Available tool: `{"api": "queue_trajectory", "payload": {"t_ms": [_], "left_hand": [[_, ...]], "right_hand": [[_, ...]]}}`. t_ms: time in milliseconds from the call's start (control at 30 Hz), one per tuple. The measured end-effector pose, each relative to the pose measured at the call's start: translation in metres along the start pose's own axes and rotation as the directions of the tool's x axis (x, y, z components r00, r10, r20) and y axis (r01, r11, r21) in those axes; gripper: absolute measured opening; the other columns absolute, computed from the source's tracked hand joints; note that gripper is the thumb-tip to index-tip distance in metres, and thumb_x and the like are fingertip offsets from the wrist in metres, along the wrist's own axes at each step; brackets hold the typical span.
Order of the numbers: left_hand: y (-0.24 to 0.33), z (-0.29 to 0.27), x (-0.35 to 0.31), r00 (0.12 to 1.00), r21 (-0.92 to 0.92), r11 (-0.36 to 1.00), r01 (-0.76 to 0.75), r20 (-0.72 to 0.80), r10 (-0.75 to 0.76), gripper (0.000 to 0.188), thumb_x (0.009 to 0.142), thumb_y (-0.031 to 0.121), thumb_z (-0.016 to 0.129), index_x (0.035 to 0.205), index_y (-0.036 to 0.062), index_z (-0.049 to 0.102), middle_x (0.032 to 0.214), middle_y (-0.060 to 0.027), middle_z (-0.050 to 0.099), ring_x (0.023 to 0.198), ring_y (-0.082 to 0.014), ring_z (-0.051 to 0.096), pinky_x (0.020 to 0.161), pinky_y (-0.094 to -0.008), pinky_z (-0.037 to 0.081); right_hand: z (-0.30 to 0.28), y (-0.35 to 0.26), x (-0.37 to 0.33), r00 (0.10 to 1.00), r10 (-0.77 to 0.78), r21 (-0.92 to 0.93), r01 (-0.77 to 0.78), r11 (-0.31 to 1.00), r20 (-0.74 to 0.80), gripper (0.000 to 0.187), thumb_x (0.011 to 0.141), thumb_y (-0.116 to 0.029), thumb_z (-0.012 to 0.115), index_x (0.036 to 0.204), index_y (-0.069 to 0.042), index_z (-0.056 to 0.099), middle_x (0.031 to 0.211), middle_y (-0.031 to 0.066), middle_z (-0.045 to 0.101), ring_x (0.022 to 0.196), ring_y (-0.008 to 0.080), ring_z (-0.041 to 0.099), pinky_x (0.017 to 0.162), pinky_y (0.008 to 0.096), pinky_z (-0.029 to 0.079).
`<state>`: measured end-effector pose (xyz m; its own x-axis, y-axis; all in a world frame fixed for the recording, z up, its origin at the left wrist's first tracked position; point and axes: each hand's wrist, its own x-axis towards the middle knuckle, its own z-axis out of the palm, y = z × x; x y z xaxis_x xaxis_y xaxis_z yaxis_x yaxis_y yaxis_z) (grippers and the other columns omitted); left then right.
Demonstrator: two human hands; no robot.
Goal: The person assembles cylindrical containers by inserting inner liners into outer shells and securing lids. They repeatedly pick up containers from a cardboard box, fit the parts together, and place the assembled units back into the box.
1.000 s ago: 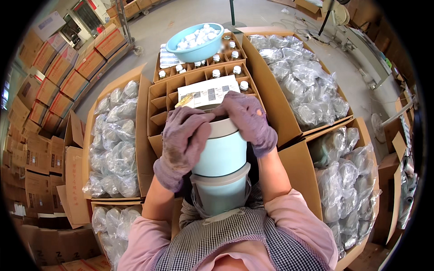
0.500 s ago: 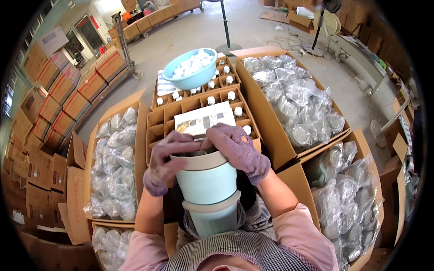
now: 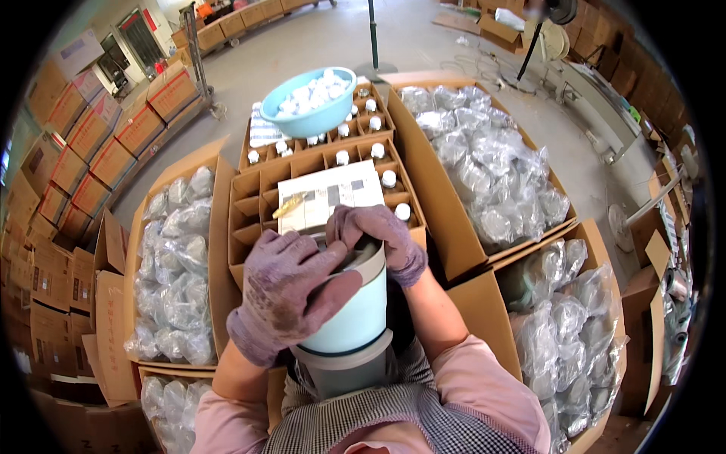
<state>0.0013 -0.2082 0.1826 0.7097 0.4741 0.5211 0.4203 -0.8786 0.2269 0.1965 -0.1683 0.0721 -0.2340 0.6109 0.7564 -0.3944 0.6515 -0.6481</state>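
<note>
A light blue bucket [image 3: 355,314] with a grey rim stands tilted in front of my body, with another grey-rimmed bucket [image 3: 352,371] beneath it. My left hand [image 3: 283,295], in a worn purple glove, lies over its left side, thumb apart from the fingers and the forefinger reaching toward the other hand. At the far side of the bucket's mouth, my right hand [image 3: 374,231], gloved alike, has its fingers curled together; whatever they grip is hidden. The bucket's contents are mostly covered by my hands.
Ahead, a divided carton [image 3: 249,208] holds white-capped bottles and a white printed box [image 3: 329,197]. A blue basin [image 3: 306,113] of white caps sits on the carton behind. Cartons of plastic-wrapped clear items [image 3: 484,166] flank me. Stacked cartons [image 3: 98,136] stand left.
My left hand has come nearer and turned over the bucket's left rim. The right hand has curled its fingers closer together. The bucket tilts more, and the whole view has shifted slightly.
</note>
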Motion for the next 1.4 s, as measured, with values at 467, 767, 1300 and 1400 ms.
{"api": "queue_trajectory", "payload": {"t_ms": [467,767,1300,1400], "left_hand": [[-0.002,-0.005,0.004,0.994,-0.060,0.998,-0.013,0.108,0.019,0.042,0.083,0.021,0.070,0.120,0.0028,0.067,0.091,-0.0119,0.066,0.084,-0.0291,0.062,0.078,-0.0402,0.044],[-0.085,0.041,-0.026,0.980,-0.759,0.651,0.024,-0.110,-0.164,0.065,0.085,0.054,0.063,0.100,-0.0085,0.072,0.100,-0.0208,0.067,0.097,-0.0296,0.063,0.090,-0.0398,0.048],[0.017,0.018,0.002,0.995,0.060,0.995,0.080,-0.072,-0.075,0.031,0.070,0.026,0.083,0.086,0.0037,0.069,0.075,-0.0103,0.061,0.073,-0.0305,0.058,0.070,-0.0391,0.044],[-0.011,0.013,-0.002,0.997,-0.132,0.989,0.072,0.002,-0.072,0.032,0.070,0.025,0.080,0.089,0.0003,0.071,0.080,-0.0121,0.066,0.077,-0.0300,0.061,0.074,-0.0386,0.046]], "right_hand": [[-0.009,-0.019,-0.002,0.998,-0.035,-0.366,0.049,0.930,0.044,0.023,0.093,-0.015,0.047,0.089,0.004,0.059,0.089,0.0196,0.068,0.092,0.0355,0.066,0.083,0.0402,0.052],[0.011,-0.054,0.029,0.992,0.018,-0.805,0.092,0.586,0.127,0.007,0.083,-0.007,0.059,0.084,-0.001,0.057,0.075,0.0164,0.060,0.073,0.0350,0.058,0.066,0.0414,0.046],[0.021,0.039,-0.014,0.970,-0.086,0.424,0.177,0.888,-0.225,0.041,0.096,-0.018,0.037,0.065,0.003,0.054,0.070,0.0161,0.059,0.073,0.0301,0.056,0.091,0.0417,0.047],[0.003,0.041,-0.010,0.983,-0.120,0.289,0.156,0.944,-0.140,0.039,0.097,-0.020,0.038,0.071,0.004,0.056,0.075,0.0174,0.061,0.078,0.0319,0.060,0.091,0.0413,0.050]]}}
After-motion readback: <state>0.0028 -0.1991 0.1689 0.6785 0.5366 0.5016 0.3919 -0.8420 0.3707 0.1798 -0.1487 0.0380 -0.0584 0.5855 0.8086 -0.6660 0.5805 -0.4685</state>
